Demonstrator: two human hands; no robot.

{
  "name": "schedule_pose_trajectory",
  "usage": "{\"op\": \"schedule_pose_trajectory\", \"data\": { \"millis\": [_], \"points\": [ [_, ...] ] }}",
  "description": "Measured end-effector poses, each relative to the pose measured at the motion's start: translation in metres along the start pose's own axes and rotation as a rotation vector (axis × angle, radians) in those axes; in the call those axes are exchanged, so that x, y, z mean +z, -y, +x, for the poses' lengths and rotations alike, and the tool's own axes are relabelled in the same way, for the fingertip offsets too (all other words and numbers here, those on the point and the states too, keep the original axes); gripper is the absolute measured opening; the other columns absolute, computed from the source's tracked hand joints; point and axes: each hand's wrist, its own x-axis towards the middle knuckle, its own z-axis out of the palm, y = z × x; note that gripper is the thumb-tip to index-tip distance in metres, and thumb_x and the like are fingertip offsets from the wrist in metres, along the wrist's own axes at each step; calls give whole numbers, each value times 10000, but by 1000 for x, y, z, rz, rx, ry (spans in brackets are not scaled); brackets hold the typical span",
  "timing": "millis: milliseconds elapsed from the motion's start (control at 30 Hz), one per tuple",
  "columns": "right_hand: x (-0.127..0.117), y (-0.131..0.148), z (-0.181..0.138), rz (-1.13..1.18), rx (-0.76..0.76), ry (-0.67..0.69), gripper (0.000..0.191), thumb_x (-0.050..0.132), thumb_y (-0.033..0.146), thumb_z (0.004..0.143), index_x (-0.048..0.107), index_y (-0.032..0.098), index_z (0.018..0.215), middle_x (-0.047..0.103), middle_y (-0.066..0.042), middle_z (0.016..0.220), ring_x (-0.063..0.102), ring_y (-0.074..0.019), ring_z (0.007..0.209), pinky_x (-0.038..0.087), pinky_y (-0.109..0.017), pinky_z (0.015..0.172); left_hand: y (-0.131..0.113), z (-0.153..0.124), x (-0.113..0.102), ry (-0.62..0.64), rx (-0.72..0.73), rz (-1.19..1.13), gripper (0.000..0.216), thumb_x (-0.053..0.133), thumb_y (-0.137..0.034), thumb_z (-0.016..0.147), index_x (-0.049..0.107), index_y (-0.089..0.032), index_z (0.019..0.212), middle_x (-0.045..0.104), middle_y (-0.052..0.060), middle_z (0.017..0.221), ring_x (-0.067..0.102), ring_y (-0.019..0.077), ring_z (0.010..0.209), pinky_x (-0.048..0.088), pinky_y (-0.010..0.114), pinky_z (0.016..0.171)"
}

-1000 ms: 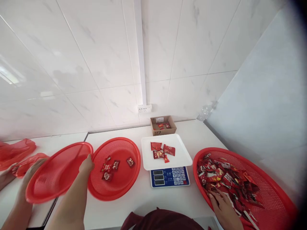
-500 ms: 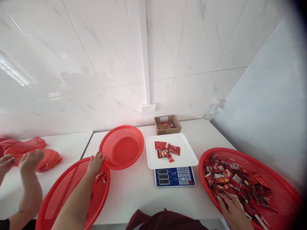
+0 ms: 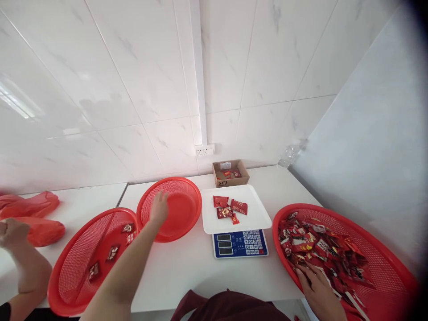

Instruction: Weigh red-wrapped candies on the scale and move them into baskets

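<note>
My left hand (image 3: 159,208) hovers over the round red basket (image 3: 177,214). Its fingers look stretched out, slightly blurred, and no item shows in them. Below my left forearm, a larger red basket (image 3: 76,240) holds several small wrapped packets (image 3: 113,253). At the right, my right hand (image 3: 316,285) rests on a heap of red packets (image 3: 321,249) in another red basket (image 3: 334,209), fingers extended. Between the baskets stands a digital scale (image 3: 240,244) with a white tray (image 3: 254,218), on which several red packets (image 3: 224,212) lie.
Behind the scale sits a small cardboard box (image 3: 230,182) with red packets in it. A clear plastic item (image 3: 290,155) lies in the back corner. At far left, a co-worker's hand (image 3: 15,232) is near red plastic bags (image 3: 43,232). A wall socket (image 3: 204,150) is at the back.
My left hand has moved right, from the larger left basket's rim to over the round basket. More packets now show in the left basket. My right hand stays in the heap.
</note>
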Motion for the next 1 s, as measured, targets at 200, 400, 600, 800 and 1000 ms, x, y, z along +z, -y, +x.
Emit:
{"op": "schedule_pose_trajectory", "data": {
  "millis": [200, 400, 600, 800, 1000],
  "points": [
    [2, 0, 0, 21, 41, -41, 363, 362, 404, 806, 666, 220, 880, 638, -105, 1002, 510, -243, 1085, 417, -403, 947, -159, -11, 61, 166, 447, -130, 321, 489, -291, 845, 538, -281, 1162, 576, 1, 1200, 485, 158, 1133, 371, 277, 985],
    [2, 6, -1, 39, 69, -27, 360, 355, 419, 806, 664, 243, 864, 641, -88, 985, 516, -234, 1084, 426, -380, 940, -200, -12, 89, 162, 439, -133, 269, 441, -199, 861, 538, -190, 1113, 581, 95, 1079, 503, 217, 1050, 385, 364, 925],
    [3, 6, -2, 54, 108, -46, 348, 376, 414, 799, 661, 229, 877, 628, -105, 1034, 505, -240, 1105, 424, -383, 943, -151, -14, 66, 41, 213, -131, 296, 303, -208, 917, 498, -202, 1139, 570, 86, 1032, 551, 176, 904, 427, 283, 768],
    [3, 5, 0, 63, 113, -41, 342, 383, 415, 799, 654, 229, 892, 620, -98, 1030, 504, -235, 1105, 421, -390, 948, -92, -8, 38, -111, -45, -77, 357, 300, -255, 906, 458, -171, 1215, 486, 156, 1230, 476, 277, 1104, 388, 417, 890],
    [1, 11, 1, 55, 123, -46, 349, 364, 427, 807, 651, 245, 884, 624, -92, 1043, 504, -227, 1105, 420, -374, 951, -134, 2, 65, 50, 253, -65, 427, 352, -266, 886, 414, -175, 1299, 339, 102, 1435, 194, 289, 1352, 176, 454, 1094]
  ]
}}
